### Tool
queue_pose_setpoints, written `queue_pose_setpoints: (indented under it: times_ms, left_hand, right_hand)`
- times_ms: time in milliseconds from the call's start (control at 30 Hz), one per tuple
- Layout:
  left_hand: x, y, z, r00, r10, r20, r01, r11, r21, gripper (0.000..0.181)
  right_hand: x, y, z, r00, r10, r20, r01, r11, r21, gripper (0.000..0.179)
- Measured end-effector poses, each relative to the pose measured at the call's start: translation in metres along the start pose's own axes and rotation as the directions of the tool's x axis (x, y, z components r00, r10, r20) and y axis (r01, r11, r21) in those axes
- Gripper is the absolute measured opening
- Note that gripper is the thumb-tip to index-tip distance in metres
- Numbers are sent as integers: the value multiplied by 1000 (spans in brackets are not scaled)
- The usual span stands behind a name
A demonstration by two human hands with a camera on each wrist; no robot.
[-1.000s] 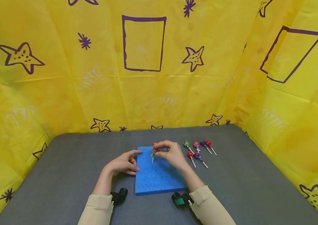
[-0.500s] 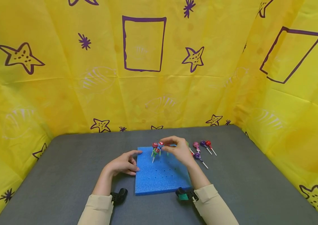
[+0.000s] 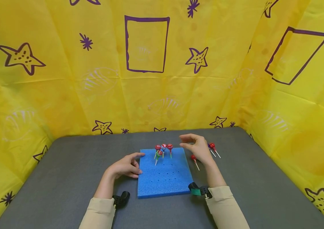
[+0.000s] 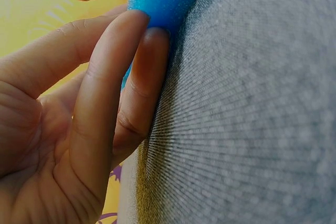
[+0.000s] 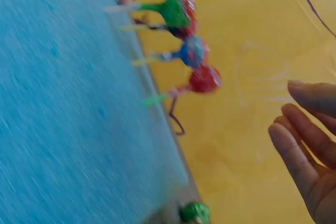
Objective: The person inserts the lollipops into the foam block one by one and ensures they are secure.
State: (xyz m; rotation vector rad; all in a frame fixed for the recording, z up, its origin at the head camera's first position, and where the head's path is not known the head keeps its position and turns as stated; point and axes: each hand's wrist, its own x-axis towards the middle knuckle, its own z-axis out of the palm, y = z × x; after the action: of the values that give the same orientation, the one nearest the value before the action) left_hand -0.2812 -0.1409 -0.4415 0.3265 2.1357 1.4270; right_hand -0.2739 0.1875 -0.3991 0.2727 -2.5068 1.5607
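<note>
— Where are the lollipops at this moment?

— Four lollipops (image 3: 170, 146) stand by their sticks in the blue foam board (image 3: 165, 190), close together toward its far side. The nearest one, with the green and red wrapper, looks tilted.

— So how much is done?

— I would judge an early part. Many small holes (image 3: 167, 173) in the board have no stick. To the right lie loose lollipops (image 3: 213, 146), purple and red, and one red lollipop (image 3: 193, 157) near the board; the right wrist view shows also a green lollipop (image 5: 195, 212). I cannot count all, because a hand hides some.

— And the hands?

— The right hand (image 3: 197, 148) is near the loose ones, thumb and fingers apart, with nothing between them. The left hand (image 3: 126, 166), loosely bent, touches the board's left edge; it probably steadies it.

— What is around?

— The gray bench (image 3: 79, 178), and behind it yellow cloth (image 3: 139, 105) with drawn stars.
</note>
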Motion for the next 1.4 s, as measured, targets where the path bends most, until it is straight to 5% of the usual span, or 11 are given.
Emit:
queue_pose_setpoints:
  times_ms: [600, 1400]
  left_hand:
    - [-1, 0, 1, 1000, 1, -7, -1, 1000, -1, 78]
    - [-2, 1, 2, 1000, 5, -3, -5, 1000, 4, 78]
  right_hand:
    - [-6, 31, -51, 985, 173, 0, -172, 978, -120, 34]
    - [-10, 56, -59, 945, 307, 110, -273, 929, -250, 36]
